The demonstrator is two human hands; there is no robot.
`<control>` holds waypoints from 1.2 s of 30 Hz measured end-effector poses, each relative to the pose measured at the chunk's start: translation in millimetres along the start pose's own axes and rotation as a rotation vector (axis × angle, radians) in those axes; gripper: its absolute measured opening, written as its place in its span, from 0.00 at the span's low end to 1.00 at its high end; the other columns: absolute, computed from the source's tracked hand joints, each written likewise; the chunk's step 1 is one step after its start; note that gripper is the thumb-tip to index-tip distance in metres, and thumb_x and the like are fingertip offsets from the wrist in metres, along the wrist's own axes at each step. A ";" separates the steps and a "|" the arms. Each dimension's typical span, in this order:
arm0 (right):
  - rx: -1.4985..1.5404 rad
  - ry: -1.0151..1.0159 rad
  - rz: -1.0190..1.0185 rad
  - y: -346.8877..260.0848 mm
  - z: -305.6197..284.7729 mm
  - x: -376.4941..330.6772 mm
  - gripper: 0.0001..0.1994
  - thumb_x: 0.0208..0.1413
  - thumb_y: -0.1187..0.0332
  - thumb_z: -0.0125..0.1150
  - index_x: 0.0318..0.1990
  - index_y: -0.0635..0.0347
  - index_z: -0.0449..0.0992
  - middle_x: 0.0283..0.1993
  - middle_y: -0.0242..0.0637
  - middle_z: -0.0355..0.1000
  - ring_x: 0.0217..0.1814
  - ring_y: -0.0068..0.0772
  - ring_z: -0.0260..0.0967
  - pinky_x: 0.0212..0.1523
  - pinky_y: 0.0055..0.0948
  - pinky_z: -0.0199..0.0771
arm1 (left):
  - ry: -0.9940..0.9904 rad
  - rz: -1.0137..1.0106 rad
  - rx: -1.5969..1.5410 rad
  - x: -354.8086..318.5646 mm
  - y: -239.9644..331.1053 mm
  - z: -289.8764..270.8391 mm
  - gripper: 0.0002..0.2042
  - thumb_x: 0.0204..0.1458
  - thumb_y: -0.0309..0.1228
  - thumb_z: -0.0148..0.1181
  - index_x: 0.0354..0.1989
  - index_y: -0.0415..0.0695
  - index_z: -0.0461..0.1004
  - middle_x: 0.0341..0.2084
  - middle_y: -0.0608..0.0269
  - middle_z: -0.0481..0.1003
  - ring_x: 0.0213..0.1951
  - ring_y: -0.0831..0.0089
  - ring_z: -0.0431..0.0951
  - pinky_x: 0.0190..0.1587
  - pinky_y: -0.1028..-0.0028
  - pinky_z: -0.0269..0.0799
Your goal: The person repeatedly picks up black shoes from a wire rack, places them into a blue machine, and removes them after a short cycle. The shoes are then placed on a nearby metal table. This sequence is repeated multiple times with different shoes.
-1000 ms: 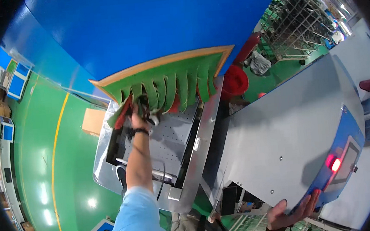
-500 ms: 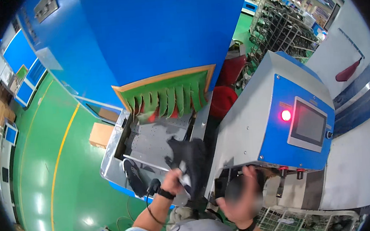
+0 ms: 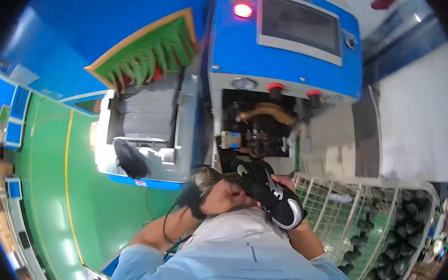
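In front of my waist, my right hand point(image 3: 289, 183) is wrapped round a black shoe point(image 3: 271, 191) with silver-white trim. The shoe is tilted, one end toward the machine and the silver-edged end toward me. My left hand point(image 3: 221, 198) is closed against the shoe's left side, its fingertips partly hidden. It wears a dark wristband point(image 3: 191, 199), with a cord running along the forearm. A second black shoe point(image 3: 131, 159) lies at the near left of the conveyor point(image 3: 146, 117), away from both hands.
Ahead stands a blue and grey machine point(image 3: 286, 66) with a screen, a lit red lamp and a dark open bay point(image 3: 259, 124). Green strip curtains point(image 3: 146, 56) hang over the conveyor's far end. A white wire rack point(image 3: 340, 210) of dark shoes stands at my right.
My view has turned right, toward the machine. Both hands have come together at my waist. My right hand, open before, now holds the shoe; my left hand has left the conveyor side.
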State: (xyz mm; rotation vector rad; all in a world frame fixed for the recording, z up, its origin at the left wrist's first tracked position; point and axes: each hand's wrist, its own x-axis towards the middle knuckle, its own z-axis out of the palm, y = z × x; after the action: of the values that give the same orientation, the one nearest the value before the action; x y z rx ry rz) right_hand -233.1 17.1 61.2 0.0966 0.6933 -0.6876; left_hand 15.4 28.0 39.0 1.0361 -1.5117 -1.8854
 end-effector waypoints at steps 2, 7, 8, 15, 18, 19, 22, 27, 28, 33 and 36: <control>-0.148 0.138 -0.268 -8.5 -71.1 2.9 0.17 0.62 0.68 0.61 0.57 0.64 0.79 0.41 0.47 0.82 0.37 0.43 0.83 0.41 0.35 0.86 | -0.164 0.028 0.029 -13.5 17.2 14.9 0.11 0.62 0.34 0.69 0.32 0.40 0.81 0.19 0.63 0.72 0.26 0.77 0.69 0.32 0.71 0.69; -0.718 0.449 -0.643 -42.1 -74.6 -9.6 0.36 0.56 0.75 0.68 0.74 0.62 0.66 0.49 0.32 0.78 0.43 0.24 0.75 0.45 0.25 0.78 | 0.084 -0.131 0.241 1.1 22.5 12.7 0.12 0.61 0.37 0.68 0.36 0.38 0.83 0.22 0.59 0.79 0.27 0.77 0.76 0.32 0.68 0.71; -0.833 0.425 -0.728 -47.9 -62.7 -5.7 0.38 0.56 0.75 0.68 0.76 0.61 0.63 0.50 0.33 0.78 0.44 0.24 0.75 0.46 0.25 0.77 | 0.147 -0.236 0.184 3.4 21.2 14.3 0.12 0.60 0.37 0.68 0.37 0.38 0.84 0.23 0.60 0.79 0.27 0.76 0.76 0.31 0.68 0.71; -1.638 0.563 -1.054 -74.9 -12.1 59.8 0.51 0.47 0.63 0.78 0.80 0.47 0.59 0.56 0.57 0.79 0.50 0.51 0.82 0.51 0.42 0.81 | 0.485 -0.318 -0.290 43.0 -70.8 7.4 0.11 0.62 0.34 0.64 0.35 0.38 0.82 0.23 0.68 0.78 0.25 0.78 0.75 0.29 0.73 0.70; -2.037 0.892 -0.787 -61.8 11.7 90.7 0.50 0.48 0.56 0.74 0.81 0.30 0.55 0.55 0.56 0.73 0.50 0.65 0.78 0.50 0.54 0.79 | 0.516 -0.411 -0.528 61.8 -81.4 -9.3 0.09 0.62 0.31 0.64 0.34 0.38 0.82 0.23 0.66 0.78 0.23 0.79 0.73 0.28 0.75 0.68; -2.147 0.927 -0.728 -55.9 12.9 100.6 0.52 0.50 0.55 0.72 0.82 0.28 0.49 0.57 0.61 0.70 0.50 0.69 0.77 0.49 0.56 0.80 | 0.524 -0.398 -0.548 65.3 -91.5 -9.4 0.08 0.62 0.30 0.64 0.34 0.38 0.82 0.23 0.66 0.78 0.23 0.79 0.73 0.28 0.75 0.68; -2.094 1.026 -0.591 -49.6 20.8 110.2 0.52 0.53 0.53 0.71 0.83 0.30 0.45 0.57 0.65 0.68 0.49 0.75 0.76 0.48 0.58 0.80 | 0.536 -0.349 -0.620 73.1 -117.5 -16.0 0.07 0.62 0.29 0.64 0.35 0.37 0.82 0.24 0.64 0.79 0.24 0.77 0.74 0.27 0.74 0.68; -2.249 1.114 -0.718 -65.3 10.5 136.5 0.44 0.62 0.53 0.65 0.82 0.42 0.48 0.61 0.74 0.65 0.45 0.74 0.78 0.42 0.58 0.82 | 0.546 -0.361 -0.640 73.8 -115.4 -30.6 0.08 0.67 0.31 0.62 0.43 0.39 0.83 0.28 0.65 0.80 0.27 0.77 0.77 0.31 0.73 0.73; -2.244 1.114 -0.752 -62.6 12.3 138.8 0.44 0.63 0.53 0.65 0.82 0.42 0.48 0.62 0.74 0.64 0.45 0.73 0.78 0.42 0.58 0.82 | 0.509 -0.355 -0.610 72.5 -119.1 -34.1 0.08 0.67 0.31 0.61 0.43 0.39 0.83 0.29 0.65 0.80 0.27 0.77 0.77 0.31 0.73 0.73; -2.226 1.116 -0.884 -51.8 2.5 140.4 0.45 0.62 0.54 0.66 0.83 0.41 0.47 0.62 0.70 0.63 0.44 0.70 0.77 0.40 0.53 0.81 | 0.405 -0.363 -0.445 55.8 -85.2 -59.5 0.13 0.65 0.34 0.58 0.42 0.35 0.82 0.29 0.64 0.81 0.31 0.77 0.78 0.35 0.73 0.75; -2.103 1.126 -0.915 -45.0 11.2 131.8 0.45 0.61 0.55 0.66 0.83 0.40 0.49 0.56 0.62 0.66 0.44 0.72 0.75 0.44 0.57 0.79 | 0.396 -0.329 -0.290 57.0 -75.7 -57.7 0.15 0.65 0.36 0.58 0.41 0.35 0.82 0.29 0.62 0.81 0.32 0.76 0.80 0.37 0.72 0.76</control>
State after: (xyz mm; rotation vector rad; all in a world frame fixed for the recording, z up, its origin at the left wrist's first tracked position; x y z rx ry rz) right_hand -180.7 -94.0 -5.4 -2.0143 2.2836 -0.3554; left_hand 34.5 -30.5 -53.3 1.4758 -0.8568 -1.8906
